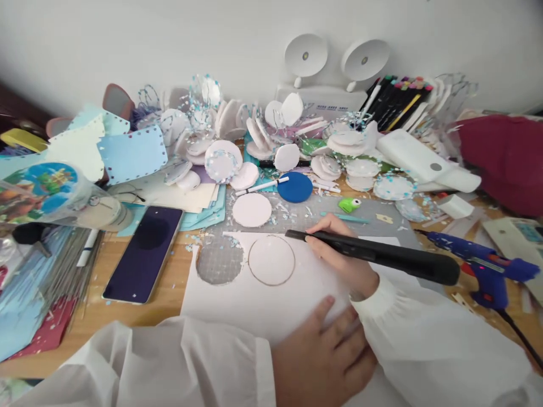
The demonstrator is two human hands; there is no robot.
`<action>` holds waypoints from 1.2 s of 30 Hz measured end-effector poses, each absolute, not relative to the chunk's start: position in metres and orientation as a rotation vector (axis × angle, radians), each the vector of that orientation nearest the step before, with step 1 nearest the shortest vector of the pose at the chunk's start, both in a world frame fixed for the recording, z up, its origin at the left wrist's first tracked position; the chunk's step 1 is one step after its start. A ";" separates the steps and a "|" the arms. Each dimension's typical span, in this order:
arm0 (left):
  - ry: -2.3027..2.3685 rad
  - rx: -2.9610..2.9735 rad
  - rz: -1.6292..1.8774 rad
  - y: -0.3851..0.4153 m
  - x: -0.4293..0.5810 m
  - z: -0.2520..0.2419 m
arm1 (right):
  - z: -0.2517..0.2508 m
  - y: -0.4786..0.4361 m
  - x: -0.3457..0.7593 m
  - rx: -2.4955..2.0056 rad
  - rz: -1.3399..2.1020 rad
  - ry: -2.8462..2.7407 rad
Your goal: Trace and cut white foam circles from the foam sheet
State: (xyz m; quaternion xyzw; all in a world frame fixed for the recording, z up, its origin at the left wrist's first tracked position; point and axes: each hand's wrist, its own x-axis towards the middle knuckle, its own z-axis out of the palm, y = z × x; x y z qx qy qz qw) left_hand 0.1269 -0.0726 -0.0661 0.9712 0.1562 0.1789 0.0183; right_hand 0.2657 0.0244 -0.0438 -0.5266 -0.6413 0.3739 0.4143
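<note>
A large white sheet, perhaps foam board, lies on a grey cutting mat. Near its left corner is a round cut-out hole with the mat's grid showing through; to the right of that a circle outline is marked. My right hand is closed around a long black cutter-like tool with a slim tapered head, whose tip is above the outline's upper right edge. Whether the tip touches the sheet is unclear. My left hand rests flat on the sheet, fingers spread, below the right hand.
Behind the sheet lie a white disc, a blue disc, a white marker and scraps. Several decorated white discs are heaped at the back. A phone is left; a blue glue gun with its cord is right.
</note>
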 end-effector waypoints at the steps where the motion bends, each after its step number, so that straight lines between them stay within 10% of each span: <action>1: 0.500 3.003 0.606 -0.072 0.128 -0.068 | -0.043 0.026 0.266 -1.318 0.936 -1.641; 36: 0.447 3.048 0.701 -0.064 0.131 -0.073 | -0.046 0.020 0.268 -1.261 0.828 -1.920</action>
